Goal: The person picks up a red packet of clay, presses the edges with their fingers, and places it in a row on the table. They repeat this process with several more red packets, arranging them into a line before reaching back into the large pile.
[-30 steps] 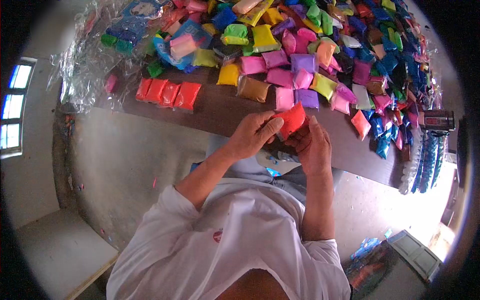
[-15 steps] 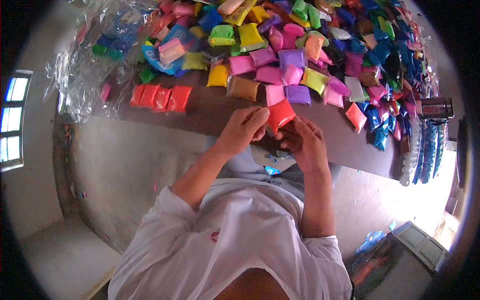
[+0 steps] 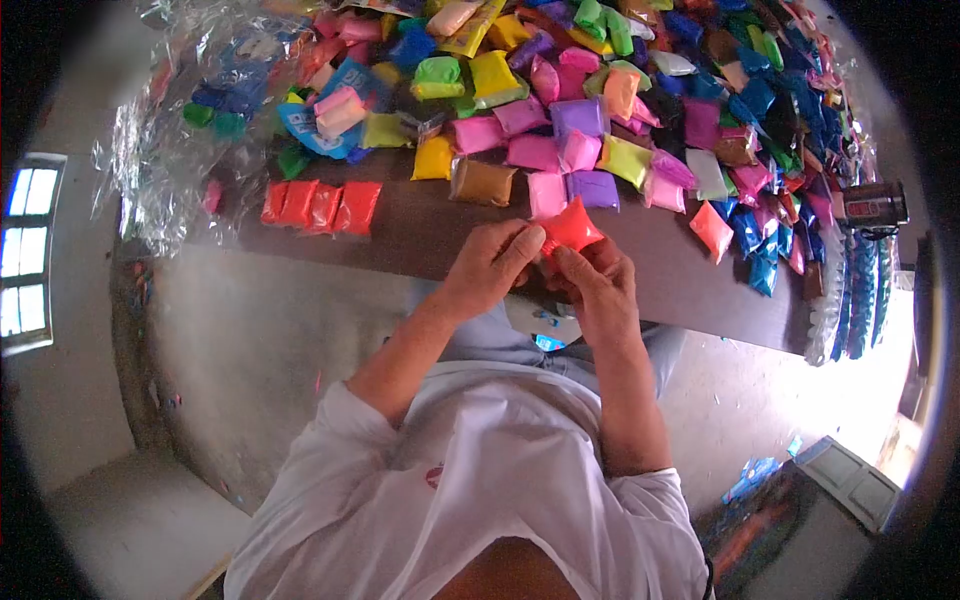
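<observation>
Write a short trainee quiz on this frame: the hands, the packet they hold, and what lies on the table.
1. True or false: the left hand and the right hand both grip the red packet.
2. Where is the row of red packets? A) on the floor B) on the dark table, to the person's left C) in the person's lap
3. Fill in: the single packet between the yellow packet and the pink packet is ____.
Key: 1 true; 2 B; 3 brown.

Noted left hand point(image 3: 490, 262) and right hand point(image 3: 598, 290) raised together, fingertips pinched closed. Found elbows bent, forearms bare.
</observation>
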Available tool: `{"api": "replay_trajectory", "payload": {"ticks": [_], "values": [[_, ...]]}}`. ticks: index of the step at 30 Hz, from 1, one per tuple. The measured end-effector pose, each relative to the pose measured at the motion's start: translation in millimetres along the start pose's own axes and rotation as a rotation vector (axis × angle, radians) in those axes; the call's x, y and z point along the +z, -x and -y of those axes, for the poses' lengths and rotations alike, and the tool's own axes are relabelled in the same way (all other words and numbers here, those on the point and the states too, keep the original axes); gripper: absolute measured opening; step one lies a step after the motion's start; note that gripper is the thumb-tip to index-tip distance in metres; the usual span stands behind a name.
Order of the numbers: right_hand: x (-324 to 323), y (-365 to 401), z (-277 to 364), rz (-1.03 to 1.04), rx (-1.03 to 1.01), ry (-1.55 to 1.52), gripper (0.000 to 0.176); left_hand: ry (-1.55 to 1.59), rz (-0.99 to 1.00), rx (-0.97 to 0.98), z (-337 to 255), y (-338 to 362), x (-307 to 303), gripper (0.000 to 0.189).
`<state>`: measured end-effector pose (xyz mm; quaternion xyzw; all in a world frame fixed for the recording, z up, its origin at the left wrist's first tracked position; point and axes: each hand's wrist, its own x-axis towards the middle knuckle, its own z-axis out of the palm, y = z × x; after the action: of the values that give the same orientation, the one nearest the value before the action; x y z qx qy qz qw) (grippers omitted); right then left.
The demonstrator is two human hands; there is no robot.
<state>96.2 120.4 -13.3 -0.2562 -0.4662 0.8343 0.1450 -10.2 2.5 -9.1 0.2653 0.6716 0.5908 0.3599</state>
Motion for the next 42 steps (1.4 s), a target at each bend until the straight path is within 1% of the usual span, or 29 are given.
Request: {"api": "replay_trajectory", "payload": {"ticks": [2,4,5,7,8,10,12,14,15,16,18,20,21,24,25,26,27,28,29,30,32,33,35,36,38,39,40,41,42], "values": [[-4,1,-1,0.019,0.032,0.047,0.021,-0.031,0.017,0.023,2,0,-1,0.036],[0,2,4,0.049,0.001,-0.071,0.023,-0.042,0.011,0.037,0,0,0,0.038],[1,2,8,0.054,0.002,-0.069,0.023,-0.055,0.004,0.053,-1,0,0,0.04],[0,1,13,0.03,0.092,-0.179,0.024,-0.064,0.008,0.039,-2,0,0,0.039],[0,1,13,0.043,0.098,-0.177,0.024,-0.073,0.015,0.024,-3,0,1,0.038],[3,0,10,-0.092,0.005,-0.022,0.027,-0.119,-0.007,0.049,0,0,2,0.038],[0,-4,8,-0.057,0.015,0.023,0.029,-0.174,-0.039,0.068,4,1,0,0.037],[2,-5,11,-0.045,-0.156,0.168,0.031,-0.211,-0.01,0.153,7,2,-1,0.036],[3,-6,13,-0.022,-0.152,0.169,0.031,-0.1,0.006,0.106,2,5,-1,0.04],[6,-8,15,-0.002,-0.2,0.221,0.031,-0.102,-0.014,0.109,1,9,-3,0.04],[13,-13,17,0.038,-0.248,0.278,0.032,-0.015,0.042,-0.01,1,17,-7,0.04],[21,-19,17,0.014,-0.349,0.578,0.035,0.049,0.009,-0.023,4,29,-13,0.04],[30,-22,16,0.03,-0.353,0.58,0.035,0.112,-0.003,-0.04,6,36,-18,0.04],[67,-37,6,0.135,-0.338,0.624,0.037,0.112,-0.09,-0.024,22,57,-35,0.038],[76,-46,-5,0.194,-0.366,0.714,0.037,0.114,-0.101,-0.017,26,64,-41,0.038],[87,-51,-12,0.251,-0.394,0.804,0.038,0.189,-0.104,-0.07,29,71,-47,0.038],[102,-52,-14,0.26,-0.397,0.806,0.038,0.264,-0.105,-0.125,30,77,-52,0.038],[117,-51,-16,0.29,-0.336,0.854,0.039,0.266,-0.112,-0.121,31,83,-55,0.038],[127,-51,-17,0.318,-0.273,0.903,0.039,0.304,-0.134,-0.172,32,89,-57,0.038],[130,-54,-23,0.322,-0.274,0.906,0.039,0.342,-0.154,-0.224,34,92,-57,0.037],[132,-60,-39,0.293,-0.465,0.998,0.04,0.41,-0.183,-0.225,42,96,-56,0.037],[133,-58,-37,0.296,-0.463,1.004,0.04,0.475,-0.212,-0.226,45,96,-56,0.037],[131,-50,-29,0.219,-0.472,1.031,0.039,0.462,-0.221,-0.21,44,95,-58,0.036],[127,-47,-30,0.225,-0.475,1.033,0.039,0.439,-0.231,-0.194,42,94,-59,0.036],[119,-44,-31,0.255,-0.792,1.114,0.037,0.452,-0.269,-0.19,36,89,-59,0.035],[120,-45,-32,0.256,-0.795,1.113,0.037,0.464,-0.302,-0.193,34,86,-58,0.033],[122,-45,-32,0.311,-0.792,1.145,0.036,0.464,-0.302,-0.192,38,82,-57,0.033],[123,-45,-32,0.365,-0.789,1.176,0.035,0.504,-0.315,-0.147,44,79,-56,0.032],[123,-48,-32,0.364,-0.79,1.176,0.035,0.544,-0.328,-0.101,46,77,-55,0.031]]}}
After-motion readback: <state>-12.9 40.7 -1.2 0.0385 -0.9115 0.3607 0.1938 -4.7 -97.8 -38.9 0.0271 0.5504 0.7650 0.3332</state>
